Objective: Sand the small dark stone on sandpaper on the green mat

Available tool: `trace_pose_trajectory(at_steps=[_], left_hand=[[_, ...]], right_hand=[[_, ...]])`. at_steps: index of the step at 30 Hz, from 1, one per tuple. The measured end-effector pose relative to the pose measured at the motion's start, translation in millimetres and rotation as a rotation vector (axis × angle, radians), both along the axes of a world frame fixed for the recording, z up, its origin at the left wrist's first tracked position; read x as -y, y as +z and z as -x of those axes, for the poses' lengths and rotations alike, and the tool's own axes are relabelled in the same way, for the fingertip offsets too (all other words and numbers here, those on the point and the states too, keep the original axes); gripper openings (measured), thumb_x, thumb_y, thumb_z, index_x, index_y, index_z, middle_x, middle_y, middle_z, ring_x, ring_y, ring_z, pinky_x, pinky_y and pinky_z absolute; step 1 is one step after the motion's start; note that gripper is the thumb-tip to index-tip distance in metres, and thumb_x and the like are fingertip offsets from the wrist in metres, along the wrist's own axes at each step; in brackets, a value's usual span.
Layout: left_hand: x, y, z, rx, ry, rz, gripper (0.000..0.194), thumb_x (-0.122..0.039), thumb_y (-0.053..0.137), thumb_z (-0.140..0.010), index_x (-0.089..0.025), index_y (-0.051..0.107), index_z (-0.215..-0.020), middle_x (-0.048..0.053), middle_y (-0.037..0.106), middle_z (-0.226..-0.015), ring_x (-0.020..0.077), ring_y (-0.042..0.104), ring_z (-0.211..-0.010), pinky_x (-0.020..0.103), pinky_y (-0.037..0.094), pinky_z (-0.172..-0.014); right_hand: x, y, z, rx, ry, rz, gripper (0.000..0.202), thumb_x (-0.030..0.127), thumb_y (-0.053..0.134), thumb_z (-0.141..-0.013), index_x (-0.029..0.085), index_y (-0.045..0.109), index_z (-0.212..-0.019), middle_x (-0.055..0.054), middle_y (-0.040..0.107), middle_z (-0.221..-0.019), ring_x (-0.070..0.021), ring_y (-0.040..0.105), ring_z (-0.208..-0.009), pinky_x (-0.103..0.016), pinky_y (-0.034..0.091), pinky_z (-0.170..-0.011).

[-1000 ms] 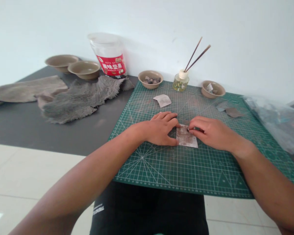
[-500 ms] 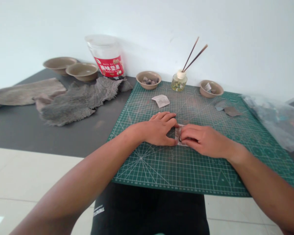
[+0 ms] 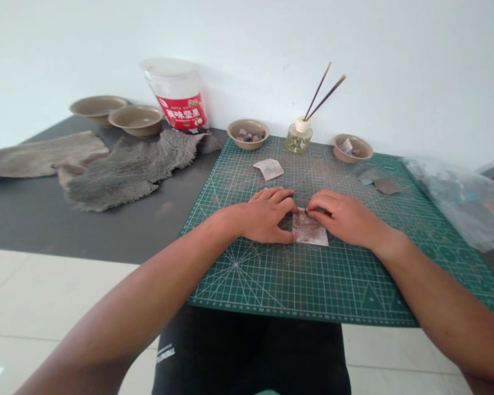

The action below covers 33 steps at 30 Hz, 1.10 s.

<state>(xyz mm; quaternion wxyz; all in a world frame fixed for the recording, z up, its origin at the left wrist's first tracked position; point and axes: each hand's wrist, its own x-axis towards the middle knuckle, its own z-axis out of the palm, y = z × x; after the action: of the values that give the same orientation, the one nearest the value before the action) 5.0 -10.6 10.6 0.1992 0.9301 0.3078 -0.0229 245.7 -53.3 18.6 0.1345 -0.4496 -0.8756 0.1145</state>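
Note:
A small square of pale paper [image 3: 312, 228], smeared with brown, lies flat on the green cutting mat [image 3: 267, 282]. My left hand [image 3: 269, 215] rests on the mat with fingers spread; its thumb and index fingertip press the paper's left edge. At the paper's top edge, my right hand [image 3: 342, 215] pinches a small dark piece [image 3: 307, 210] against it. Most of that piece is hidden by the fingers, so its kind does not show. Beyond my left hand is a second, creased pale paper piece [image 3: 269, 169].
Behind stand a bowl of small dark lumps [image 3: 248, 135], a reed diffuser [image 3: 299, 136] and a bowl with scraps [image 3: 353, 149]. Grey scraps [image 3: 388, 186] and a plastic bag [image 3: 456, 192] lie right. Leftward are furry grey hide [image 3: 119, 173], bowls [image 3: 136, 119] and a clear tub [image 3: 177, 96].
My right hand has moved away from me, from the middle of the paper to its top edge, uncovering the brown-smeared surface. My left hand stays at the paper's left edge.

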Motion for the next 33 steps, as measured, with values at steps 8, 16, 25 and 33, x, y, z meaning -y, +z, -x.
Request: trace_pose_trajectory(at_steps=[8,16,25,33], left_hand=[[0.0,-0.8,-0.4,0.007,-0.011,-0.017,0.068,-0.064,0.058,-0.086,-0.025,0.045,-0.14,0.011,0.017,-0.165,0.0339,0.008,-0.152,0.051,0.015,-0.12],[0.2,-0.9,-0.6,0.012,-0.014,-0.016,0.071,-0.065,0.058,-0.085,-0.024,0.045,-0.141,0.013,0.019,-0.164,0.0342,0.009,-0.152,0.052,0.016,-0.12],[-1.3,-2.9,-0.9,-0.002,-0.007,-0.019,0.071,-0.066,0.057,-0.085,-0.025,0.044,-0.141,0.011,0.017,-0.165,0.0334,0.008,-0.152,0.051,0.015,-0.12],[-1.2,-2.6,-0.9,-0.006,-0.002,-0.021,0.07,-0.066,0.058,-0.085,-0.025,0.044,-0.141,0.012,0.017,-0.165,0.0344,0.007,-0.152,0.052,0.015,-0.12]], right_hand=[[3.0,2.1,3.5,-0.008,0.118,0.096,0.014,0.025,0.051,-0.098,0.024,0.065,-0.1,-0.003,0.068,-0.107,-0.0191,0.065,-0.094,-0.032,0.048,-0.082],[4.6,4.9,-1.1,0.013,0.166,0.158,0.01,0.025,0.055,-0.096,0.024,0.066,-0.095,-0.002,0.069,-0.099,-0.018,0.064,-0.089,-0.031,0.047,-0.079],[-0.7,6.4,-3.0,0.016,0.076,0.132,0.009,0.026,0.059,-0.094,0.023,0.067,-0.091,-0.002,0.07,-0.094,-0.0178,0.064,-0.084,-0.031,0.047,-0.076],[-2.4,4.8,-7.0,0.035,-0.013,0.027,0.01,0.025,0.058,-0.094,0.023,0.068,-0.092,-0.003,0.071,-0.096,-0.02,0.066,-0.086,-0.033,0.046,-0.076]])
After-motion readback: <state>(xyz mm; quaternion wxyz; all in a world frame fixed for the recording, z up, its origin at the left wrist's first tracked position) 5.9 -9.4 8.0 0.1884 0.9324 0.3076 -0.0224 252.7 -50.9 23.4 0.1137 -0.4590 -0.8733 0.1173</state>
